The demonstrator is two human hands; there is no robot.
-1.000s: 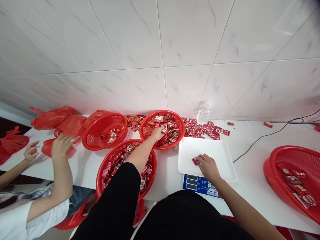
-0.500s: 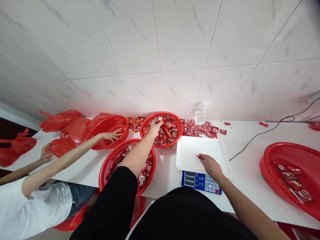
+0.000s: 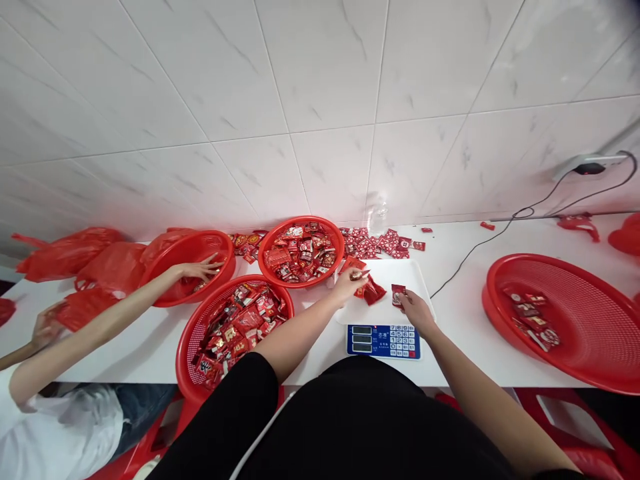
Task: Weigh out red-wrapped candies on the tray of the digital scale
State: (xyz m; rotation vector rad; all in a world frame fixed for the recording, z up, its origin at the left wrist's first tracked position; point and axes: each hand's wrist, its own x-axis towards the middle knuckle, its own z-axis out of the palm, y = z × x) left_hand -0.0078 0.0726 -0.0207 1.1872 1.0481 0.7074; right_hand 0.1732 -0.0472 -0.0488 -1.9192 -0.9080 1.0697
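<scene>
Over the white weighing pan [image 3: 370, 315] of a blue-fronted scale [image 3: 383, 341], my left hand [image 3: 349, 287] is closed on several red packets [image 3: 373, 292]. My right hand [image 3: 417, 312] pinches one small red packet [image 3: 398, 294] above the right part of the pan. A round red basket [image 3: 301, 280] heaped with red packets stands behind and left of the scale. Nearer to me on the left is a second red basket [image 3: 186, 353], also full of packets. How many packets my left hand holds is hidden by the fingers.
Left, a co-worker's hand [image 3: 200, 269] reaches into another red basket [image 3: 227, 257], near tied red bags [image 3: 110, 267]. Loose packets [image 3: 360, 244] and a clear bottle [image 3: 378, 219] lie along the wall. A large red basket [image 3: 590, 333] and a black cable [image 3: 467, 257] are at right.
My left hand has come out of the back basket and moved right over the pan with packets. My right hand still holds a packet over the pan. The view has shifted right.
</scene>
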